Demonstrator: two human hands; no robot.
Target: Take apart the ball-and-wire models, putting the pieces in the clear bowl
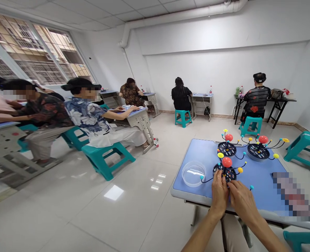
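Note:
A solar system model [232, 173] stands on the blue desk in front of me. Its round black printed base carries a red ball [226, 162] and curved black arms tipped with yellow, orange and blue balls. My left hand [219, 190] is closed on the base's near left side, fingers reaching over the top. At the near right edge, my right hand [241, 196] has its fingers curled in a pinch against the model; the fingertips are partly hidden. Beyond it stand two similar models, one behind [227, 149] and another to the right [259, 152].
A clear round dish [194, 174] lies left of my hands on the desk [197, 148]. A blurred-out flat object [295, 197] lies at the desk's right side. Green stools [305, 148] stand nearby. Several people sit at other desks, among them one in a blue floral shirt [85, 113].

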